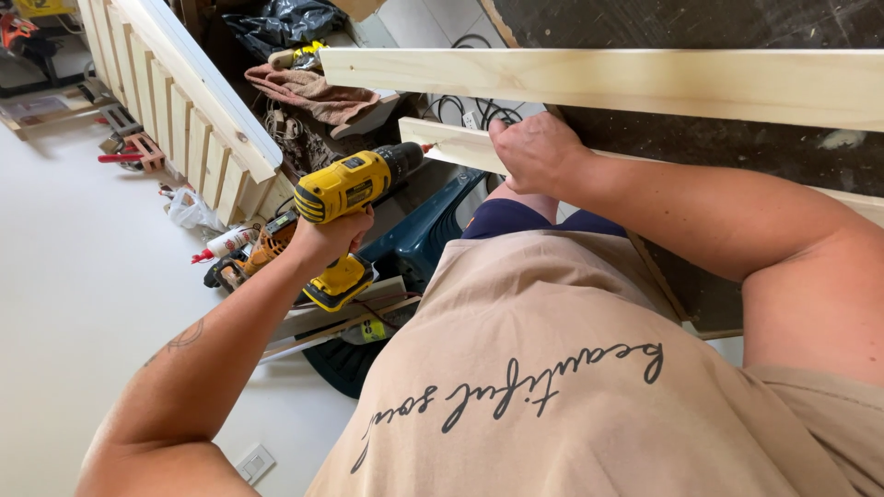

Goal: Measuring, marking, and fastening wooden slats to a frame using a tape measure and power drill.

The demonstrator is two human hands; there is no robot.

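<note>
Against the end of the lower wooden board, the left hand is gripping a yellow drill, while the right hand is clamping fingers over that board.

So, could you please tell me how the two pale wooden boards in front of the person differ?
The upper board is wider and lies free of both hands; the lower board is narrower and has the right hand pressed on it near its end. The yellow drill in the left hand points its bit at the lower board's end, not the upper board. Both are pale, unpainted wood running roughly parallel.
</note>
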